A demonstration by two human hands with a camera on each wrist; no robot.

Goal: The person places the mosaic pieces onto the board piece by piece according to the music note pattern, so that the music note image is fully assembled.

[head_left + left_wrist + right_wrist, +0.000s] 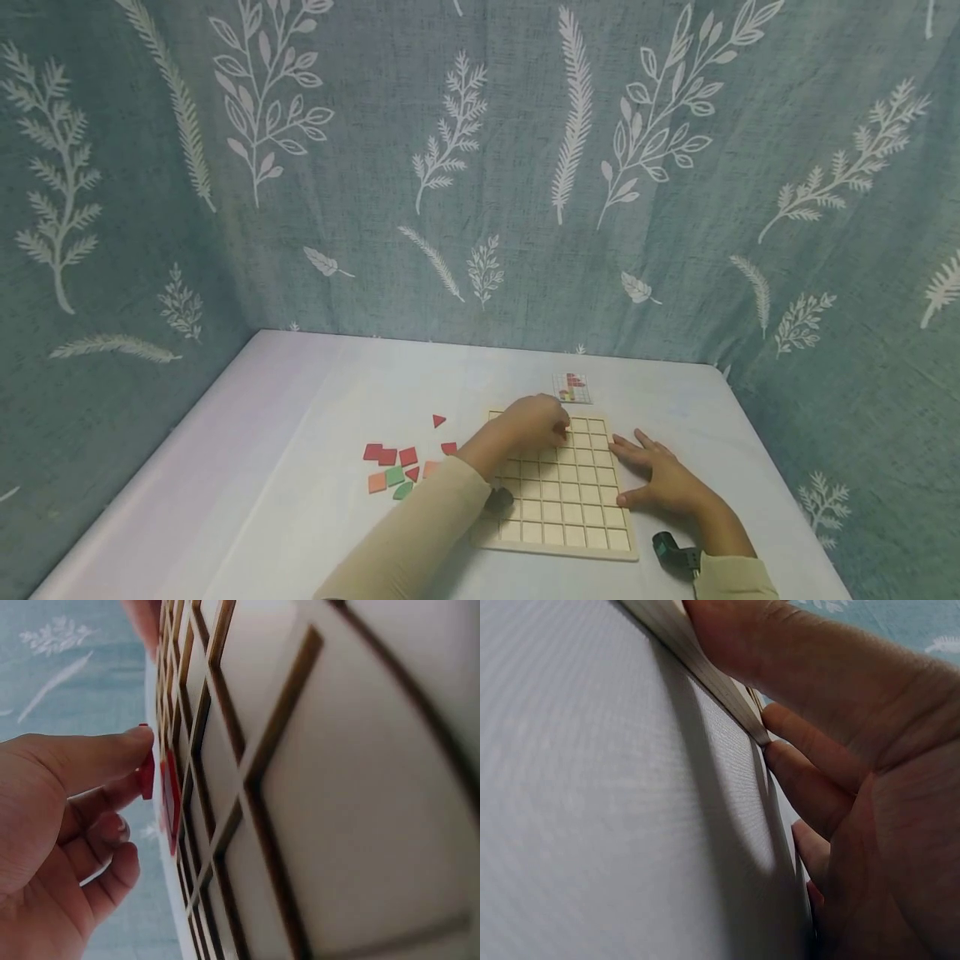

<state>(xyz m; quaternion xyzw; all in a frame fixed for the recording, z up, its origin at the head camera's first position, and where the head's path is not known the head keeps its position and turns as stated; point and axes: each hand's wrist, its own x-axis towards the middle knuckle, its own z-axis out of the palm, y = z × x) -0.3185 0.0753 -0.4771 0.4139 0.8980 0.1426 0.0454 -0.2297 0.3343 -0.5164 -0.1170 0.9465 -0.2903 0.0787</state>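
My left hand pinches a red piece with thumb and finger, just over the board, near a red tile on it. My right hand is spread wide, touching the board's side, I think so it won't slide. The card lies past it, maybe for looking.

Board: left part covered by left hand and left sleeve in head view; cut off in left wrist view.
Held red piece: partly hidden by left hand, outline can't be told.
Orange piece: partly covered by left sleeve.
Card: details too small to be read.
Right hand: cut off in right wrist view.
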